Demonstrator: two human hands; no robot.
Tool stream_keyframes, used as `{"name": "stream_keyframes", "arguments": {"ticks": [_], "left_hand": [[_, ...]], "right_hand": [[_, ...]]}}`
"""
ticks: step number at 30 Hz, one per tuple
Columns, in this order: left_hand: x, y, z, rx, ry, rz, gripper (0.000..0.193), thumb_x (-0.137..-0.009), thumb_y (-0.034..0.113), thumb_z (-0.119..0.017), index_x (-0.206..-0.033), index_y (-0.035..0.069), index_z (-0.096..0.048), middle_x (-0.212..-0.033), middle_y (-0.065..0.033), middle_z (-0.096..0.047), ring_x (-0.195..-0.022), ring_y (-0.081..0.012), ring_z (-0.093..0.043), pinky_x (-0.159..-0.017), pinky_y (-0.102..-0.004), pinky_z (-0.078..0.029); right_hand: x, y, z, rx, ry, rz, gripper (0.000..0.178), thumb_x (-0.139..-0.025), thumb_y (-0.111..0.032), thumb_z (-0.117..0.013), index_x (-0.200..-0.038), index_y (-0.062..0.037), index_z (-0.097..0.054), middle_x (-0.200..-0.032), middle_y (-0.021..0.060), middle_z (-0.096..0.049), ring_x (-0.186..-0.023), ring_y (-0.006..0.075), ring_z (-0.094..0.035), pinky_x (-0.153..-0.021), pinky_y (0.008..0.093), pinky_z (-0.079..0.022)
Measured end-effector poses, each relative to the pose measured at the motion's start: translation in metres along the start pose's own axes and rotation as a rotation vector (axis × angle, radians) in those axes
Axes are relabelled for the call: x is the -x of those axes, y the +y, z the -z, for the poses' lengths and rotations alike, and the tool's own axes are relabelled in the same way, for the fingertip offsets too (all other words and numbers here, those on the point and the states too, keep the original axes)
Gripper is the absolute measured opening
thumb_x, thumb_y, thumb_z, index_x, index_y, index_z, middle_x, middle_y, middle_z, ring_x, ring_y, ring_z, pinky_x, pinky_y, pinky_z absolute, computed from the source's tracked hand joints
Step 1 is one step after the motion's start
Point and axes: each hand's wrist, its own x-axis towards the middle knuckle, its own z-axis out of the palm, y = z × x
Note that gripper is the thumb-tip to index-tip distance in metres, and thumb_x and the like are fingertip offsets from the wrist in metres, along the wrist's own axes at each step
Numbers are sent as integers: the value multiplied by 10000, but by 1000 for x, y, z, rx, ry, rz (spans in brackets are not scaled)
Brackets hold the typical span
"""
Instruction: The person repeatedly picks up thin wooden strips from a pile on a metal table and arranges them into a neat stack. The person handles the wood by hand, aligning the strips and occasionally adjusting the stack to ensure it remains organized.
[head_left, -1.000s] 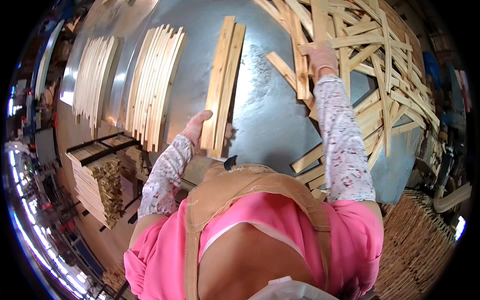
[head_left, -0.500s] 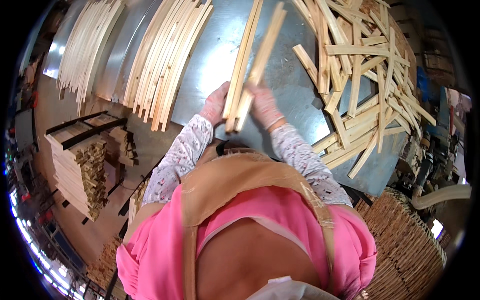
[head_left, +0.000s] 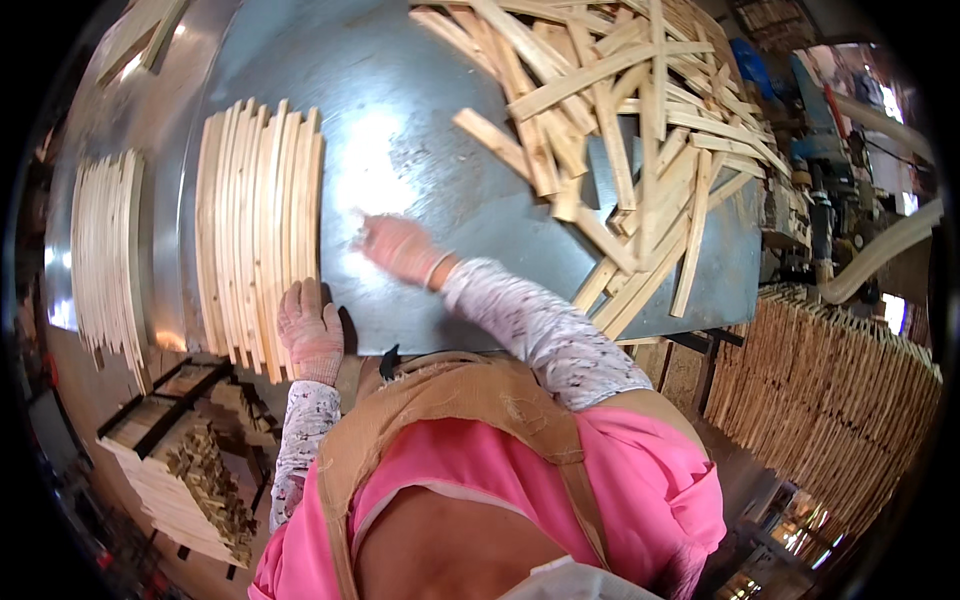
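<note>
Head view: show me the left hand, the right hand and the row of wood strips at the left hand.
Left hand [head_left: 311,333]: head view, back of the hand.
Right hand [head_left: 403,250]: head view, back of the hand.
Row of wood strips [head_left: 262,230]: head view, middle of its top.

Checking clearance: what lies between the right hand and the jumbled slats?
Head view: bare metal tabletop lies between the right hand and the jumbled slats.

Tabletop [head_left: 290,60] looks like shiny, kinda scuffed metal, slats [head_left: 262,220] are bare matt wood, and the apron [head_left: 455,388] is just dull cloth.
</note>
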Motion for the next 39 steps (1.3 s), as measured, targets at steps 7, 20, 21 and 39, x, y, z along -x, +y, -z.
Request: {"name": "stream_keyframes", "arguments": {"ticks": [7, 20, 21, 39], "left_hand": [[-123, 172, -52, 515, 62, -182, 539, -993, 244, -654, -1469, -5, -600, -1469, -278, -601, -1365, -454, -574, -1181, -496, -446], [-226, 369, -102, 295, -108, -250, 594, -988, 452, -639, -1455, 87, -609, -1515, -195, -569, -1429, -392, -507, -1162, -513, -439], [-225, 372, -111, 216, 8, -171, 694, -977, 480, -665, -1538, 86, -554, -1595, -200, -511, -1491, -392, -456, -1187, -515, -423], [-243, 342, -68, 589, -305, 305, 982, -834, 215, -834, -1651, 15, -327, -1248, -304, -719, -1158, -389, -739, -981, -458, -591]], "right_hand": [[-37, 149, 252, 74, 986, -750, 1186, -788, -630, -843, -1624, 53, -351, -1449, 303, -633, -1325, 446, -641, -1103, 515, -526], [51, 209, 284, -3, 866, -463, 845, -877, -212, -722, -1609, 5, -361, -1407, 283, -620, -1313, 469, -611, -1103, 527, -510], [80, 211, 291, 79, 838, -466, 809, -893, -181, -701, -1616, 14, -397, -1444, 263, -613, -1357, 453, -590, -1129, 513, -502], [-2, 193, 282, 415, 497, -410, 870, -949, -246, -698, -1699, -79, -290, -1346, 306, -676, -1232, 425, -686, -1067, 511, -535]]}}
